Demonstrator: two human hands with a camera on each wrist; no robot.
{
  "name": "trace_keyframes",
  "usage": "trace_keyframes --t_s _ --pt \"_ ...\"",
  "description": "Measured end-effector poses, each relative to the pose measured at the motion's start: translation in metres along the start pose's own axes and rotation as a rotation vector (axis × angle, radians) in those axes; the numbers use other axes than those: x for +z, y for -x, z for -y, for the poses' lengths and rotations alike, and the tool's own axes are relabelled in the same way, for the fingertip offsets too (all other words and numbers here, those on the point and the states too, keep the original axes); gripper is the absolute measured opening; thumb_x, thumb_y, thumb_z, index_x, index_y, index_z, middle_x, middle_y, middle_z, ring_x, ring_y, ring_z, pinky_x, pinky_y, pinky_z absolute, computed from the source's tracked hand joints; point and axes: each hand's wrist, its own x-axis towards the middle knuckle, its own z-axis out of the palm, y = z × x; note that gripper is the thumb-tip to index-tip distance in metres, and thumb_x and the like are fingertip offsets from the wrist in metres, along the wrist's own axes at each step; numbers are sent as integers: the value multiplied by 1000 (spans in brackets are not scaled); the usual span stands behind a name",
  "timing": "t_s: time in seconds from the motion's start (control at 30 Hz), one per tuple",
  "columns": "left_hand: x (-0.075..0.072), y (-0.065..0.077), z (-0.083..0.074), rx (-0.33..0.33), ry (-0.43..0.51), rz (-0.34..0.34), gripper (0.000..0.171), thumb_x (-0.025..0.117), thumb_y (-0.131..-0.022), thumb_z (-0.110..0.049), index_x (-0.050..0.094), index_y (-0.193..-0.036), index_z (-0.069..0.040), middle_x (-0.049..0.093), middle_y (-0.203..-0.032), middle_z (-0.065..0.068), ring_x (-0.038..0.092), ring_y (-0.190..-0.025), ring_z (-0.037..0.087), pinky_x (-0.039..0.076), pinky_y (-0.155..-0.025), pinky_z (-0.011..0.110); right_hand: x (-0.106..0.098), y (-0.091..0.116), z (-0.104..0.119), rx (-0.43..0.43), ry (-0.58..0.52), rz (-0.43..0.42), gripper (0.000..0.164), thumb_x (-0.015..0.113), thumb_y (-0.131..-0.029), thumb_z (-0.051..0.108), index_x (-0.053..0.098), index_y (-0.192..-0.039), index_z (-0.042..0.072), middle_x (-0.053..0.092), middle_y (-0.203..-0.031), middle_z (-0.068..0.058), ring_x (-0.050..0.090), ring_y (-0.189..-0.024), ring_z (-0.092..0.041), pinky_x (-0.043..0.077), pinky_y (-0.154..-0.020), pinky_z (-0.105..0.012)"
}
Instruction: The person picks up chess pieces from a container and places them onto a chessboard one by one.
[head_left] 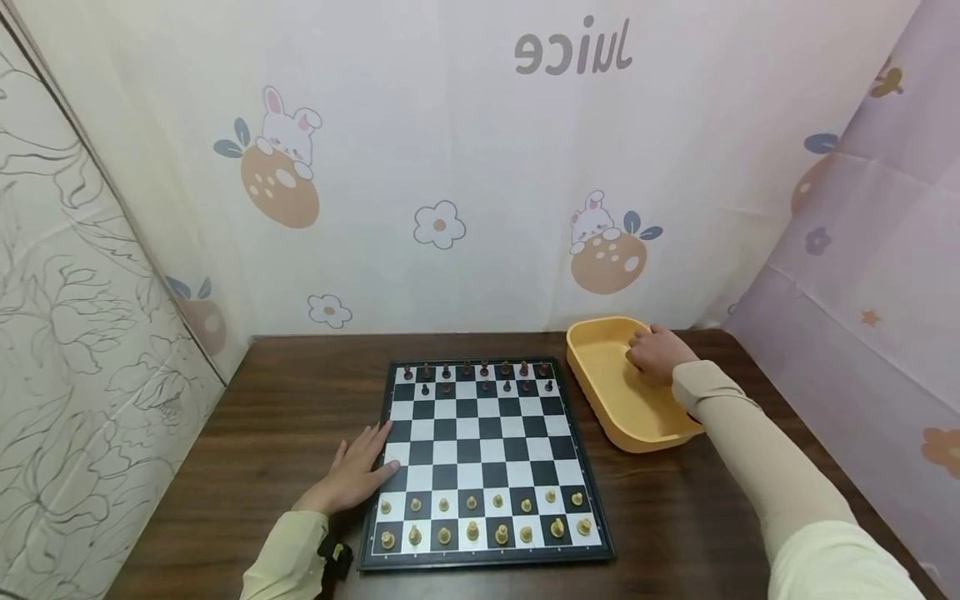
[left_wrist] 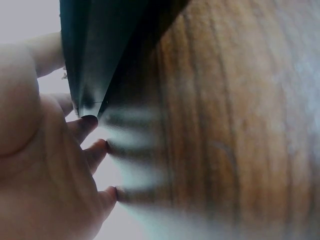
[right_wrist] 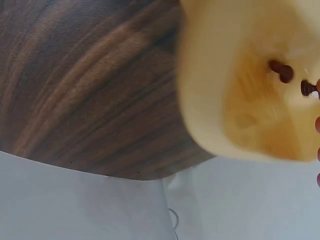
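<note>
A black-and-white chessboard (head_left: 468, 429) lies on the table, with several dark red chess pieces (head_left: 484, 367) at its far end and several gold ones (head_left: 502, 534) at the near end. My left hand (head_left: 352, 475) rests at the board's left edge, fingers spread, thumb and a fingertip over the frame. In the left wrist view its fingertips touch the table beside the dark board side (left_wrist: 95, 55). My right hand (head_left: 660, 354) reaches into a yellow plastic tray (head_left: 588, 392). There its fingertips (right_wrist: 318, 125) pinch a dark red pawn (right_wrist: 306, 88); another pawn (right_wrist: 282, 71) lies on the tray floor.
The tray stands right of the board on the dark wooden table (head_left: 300, 400). A printed curtain (head_left: 450, 283) hangs along the table's back edge. Another patterned curtain (head_left: 862, 333) closes the right side, and a line-drawn floral one (head_left: 75, 333) the left.
</note>
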Motion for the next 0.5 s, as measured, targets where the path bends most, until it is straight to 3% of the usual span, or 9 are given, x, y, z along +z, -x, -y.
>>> trace_keyframes --t_s 0.23,0.5 --pt "3 2 1 0 15 -1 70 55 -95 -36 24 -152 -10 21 -154 21 11 -142 40 -3 -110 61 -22 -8 1 -1 -47 -45 21 75 -72 16 56 -62 20 42 -63 5 40 -61 -17 27 -59 -34" --pt "-1 3 -3 4 9 -5 70 54 -96 -38 23 -152 -9 21 -154 22 10 -142 40 -3 -109 62 -55 -32 5 -39 -32 -139 21 75 -70 21 56 -62 19 45 -63 4 44 -62 -19 29 -57 -34"
